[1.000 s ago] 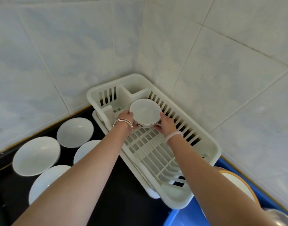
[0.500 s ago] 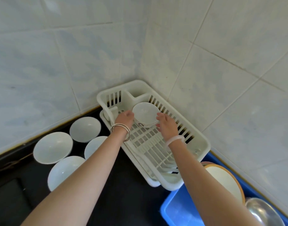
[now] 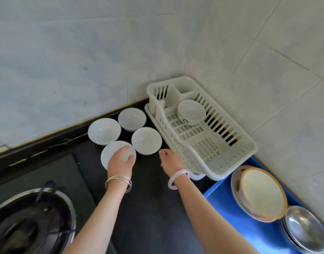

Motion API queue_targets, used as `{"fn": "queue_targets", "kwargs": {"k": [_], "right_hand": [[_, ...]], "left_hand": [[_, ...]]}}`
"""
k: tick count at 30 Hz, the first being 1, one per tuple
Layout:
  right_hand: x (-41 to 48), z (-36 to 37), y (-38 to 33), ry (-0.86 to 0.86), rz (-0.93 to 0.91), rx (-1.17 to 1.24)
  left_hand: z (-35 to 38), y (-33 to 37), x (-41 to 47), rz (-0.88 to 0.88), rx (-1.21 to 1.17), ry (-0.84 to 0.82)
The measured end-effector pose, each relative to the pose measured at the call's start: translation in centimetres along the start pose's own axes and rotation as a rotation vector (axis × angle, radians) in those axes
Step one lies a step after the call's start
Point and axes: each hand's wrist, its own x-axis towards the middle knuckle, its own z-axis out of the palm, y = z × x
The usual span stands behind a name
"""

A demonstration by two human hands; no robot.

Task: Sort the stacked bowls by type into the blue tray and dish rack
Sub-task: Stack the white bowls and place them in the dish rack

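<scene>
Both hands have been drawn back from the small bowl point(image 3: 191, 111), which is now left standing mouth-up at the far end of the dish rack point(image 3: 221, 173), beside the slotted right wall. It was probably put that far in so the near part of the rack stays free for more of its kind.

The left hand point(image 3: 121, 160) is laid on the nearest white bowl point(image 3: 108, 156) of four set close together on the black desk, left of the rack. Its fingers are spread across the rim and no closed grip is seen. This bowl is judged to be the next one sorted.

The right hand point(image 3: 171, 160) is held just beside the rack's near left corner, loosely curled and holding nothing.

In the blue tray point(image 3: 223, 198), near right, an orange-rimmed bowl point(image 3: 262, 193) and a steel bowl point(image 3: 304, 228) are kept apart from the white ones.
</scene>
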Motion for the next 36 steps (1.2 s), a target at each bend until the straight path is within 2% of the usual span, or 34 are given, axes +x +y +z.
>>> {"fn": "queue_targets", "kwargs": {"k": [3, 6, 11, 16, 20, 23, 29, 36], "right_hand": [[1.5, 1.7, 0.4, -0.014, 0.081, -0.064], [2.9, 2.9, -0.2, 0.009, 0.160, -0.018], [4.6, 3.9, -1.0, 0.086, 0.195, 0.048], [4.9, 4.0, -1.4, 0.145, 0.255, 0.399], [3.7, 2.6, -1.8, 0.201, 0.155, 0.418], [2.4, 1.8, -2.7, 0.148, 0.077, 0.459], [1.1, 3.2, -4.4, 0.040, 0.051, 0.282], [0.9, 5.7, -5.2, 0.043, 0.033, 0.012]], "left_hand": [[-0.7, -2.9, 0.3, -0.005, 0.078, 0.149], [-1.0, -4.8, 1.0, -0.080, 0.047, 0.216], [-1.3, -6.9, 2.0, -0.241, -0.226, 0.193], [-1.4, -7.5, 2.0, -0.271, -0.424, 0.182], [-1.7, -8.1, 2.4, -0.284, -0.500, 0.135], [-1.7, -8.2, 2.6, -0.325, -0.613, 0.108], [-2.0, -7.4, 2.8, -0.437, -0.795, 0.122], [-2.5, -7.2, 3.0, -0.467, -0.850, 0.089]]}}
